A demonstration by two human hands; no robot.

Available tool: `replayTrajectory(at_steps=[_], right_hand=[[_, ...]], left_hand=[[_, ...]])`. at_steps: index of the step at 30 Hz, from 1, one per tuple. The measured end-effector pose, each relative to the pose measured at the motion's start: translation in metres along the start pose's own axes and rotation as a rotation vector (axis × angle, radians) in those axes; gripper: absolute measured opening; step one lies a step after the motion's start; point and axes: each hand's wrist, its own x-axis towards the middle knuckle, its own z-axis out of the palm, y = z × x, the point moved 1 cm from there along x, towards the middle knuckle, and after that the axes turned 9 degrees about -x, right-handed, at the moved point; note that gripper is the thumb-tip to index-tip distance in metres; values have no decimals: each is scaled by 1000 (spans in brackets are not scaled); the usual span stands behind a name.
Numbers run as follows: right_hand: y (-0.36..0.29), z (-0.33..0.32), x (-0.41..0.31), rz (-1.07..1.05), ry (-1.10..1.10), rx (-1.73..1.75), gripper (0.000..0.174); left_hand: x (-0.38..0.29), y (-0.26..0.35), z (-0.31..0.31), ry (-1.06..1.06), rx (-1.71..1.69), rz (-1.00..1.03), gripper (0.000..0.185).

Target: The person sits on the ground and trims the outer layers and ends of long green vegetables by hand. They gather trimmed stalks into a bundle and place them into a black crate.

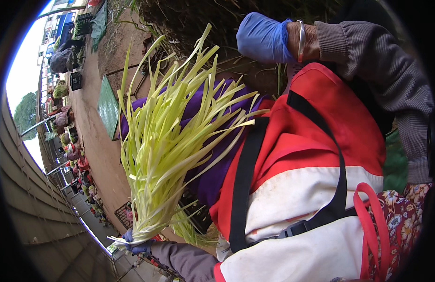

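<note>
My left hand, in a blue glove, grips the pale root end of a large bunch of long yellow-green leaves, which look like blanched chives or garlic greens. Their tips fan out in front of a purple cloth. My right hand, in a blue glove, is at the top beside a dark heap of grass or stalks. Its fingers are turned away, and whether they hold anything cannot be seen. More pale leaves lie beyond my left forearm. A red and white apron with black straps covers my body.
A green panel lies on the bare earth ground. Black crates and a dark lattice basket stand farther off. Bundles of greens and several people line the far side, near a corrugated roof or wall.
</note>
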Motion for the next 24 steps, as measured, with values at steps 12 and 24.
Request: replayTrajectory(at_steps=[12, 24], right_hand=[[-49, -14, 8, -216, 8, 985, 30], [-45, -40, 22, -198, 156, 810, 19]], left_hand=[[1, 5, -22, 11, -1, -33, 13], [-2, -10, -11, -49, -53, -58, 16]])
